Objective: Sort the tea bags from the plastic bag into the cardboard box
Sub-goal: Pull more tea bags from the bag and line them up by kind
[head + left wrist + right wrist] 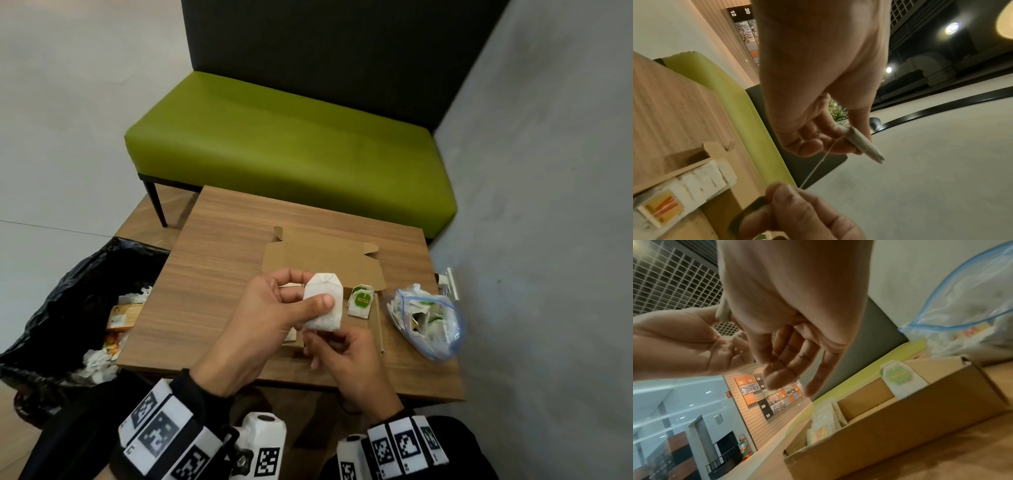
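Note:
My left hand (305, 291) holds a white tea bag (325, 305) upright above the open cardboard box (322, 257), thumb on its front. The left wrist view shows that tea bag (863, 144) edge-on, its string (818, 165) running down to my right hand (789, 194). My right hand (325, 346) sits just below the bag and pinches the string and tag. A green-labelled tea bag (360, 301) stands in the box's right end, and more tea bags (824, 423) fill its left end. The plastic zip bag (424, 318) lies to the box's right.
A black bin bag (68, 308) with rubbish stands left of the wooden table (212, 274). A green bench (291, 147) lies beyond the table. A grey wall with a socket (448, 282) closes the right side.

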`<state>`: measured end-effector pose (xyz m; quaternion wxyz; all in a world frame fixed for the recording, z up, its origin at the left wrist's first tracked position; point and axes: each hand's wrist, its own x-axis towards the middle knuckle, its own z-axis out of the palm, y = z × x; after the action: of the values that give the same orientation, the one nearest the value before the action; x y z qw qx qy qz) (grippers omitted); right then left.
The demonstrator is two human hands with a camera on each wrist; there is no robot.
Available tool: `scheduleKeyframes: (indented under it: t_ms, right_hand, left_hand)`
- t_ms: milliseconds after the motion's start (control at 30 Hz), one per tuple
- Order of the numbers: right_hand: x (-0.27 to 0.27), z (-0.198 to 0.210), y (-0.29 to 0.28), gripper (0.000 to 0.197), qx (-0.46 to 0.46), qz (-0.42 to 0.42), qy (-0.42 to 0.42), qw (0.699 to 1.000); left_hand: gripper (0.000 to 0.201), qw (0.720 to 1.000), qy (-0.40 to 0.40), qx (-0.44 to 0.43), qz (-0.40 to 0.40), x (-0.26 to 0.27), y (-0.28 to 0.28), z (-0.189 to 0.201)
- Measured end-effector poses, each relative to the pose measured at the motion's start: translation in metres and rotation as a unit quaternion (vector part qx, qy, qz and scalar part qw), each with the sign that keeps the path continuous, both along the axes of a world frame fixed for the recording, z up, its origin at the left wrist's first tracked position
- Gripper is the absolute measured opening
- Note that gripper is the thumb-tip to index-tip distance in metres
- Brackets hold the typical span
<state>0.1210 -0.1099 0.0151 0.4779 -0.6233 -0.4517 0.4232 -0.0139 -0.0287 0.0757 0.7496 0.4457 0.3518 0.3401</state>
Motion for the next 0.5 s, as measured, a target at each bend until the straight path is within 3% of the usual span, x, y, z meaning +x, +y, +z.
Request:
scheduleKeyframes:
  t_ms: [100,300,500]
  right_hand:
    - [0.009,0.002,0.004,0.007,-0.002,-0.012,-0.025,1.000]
    - [0.011,-0.003,0.007,0.019,-0.032,-0.019,-0.007,0.999]
    - [0.029,-0.008,0.017,0.024,-0.012,-0.113,-0.034,0.993]
  left_hand:
    - [0.036,1.000,0.006,0.019,-0.012,0.001,-0.005,0.001]
    - [0.022,0.994,0.044,0.103,-0.016,0.001,-0.008,0.002]
    - [0.020,0.987,0.068,0.131,-0.058,-0.006,-0.005,-0.001]
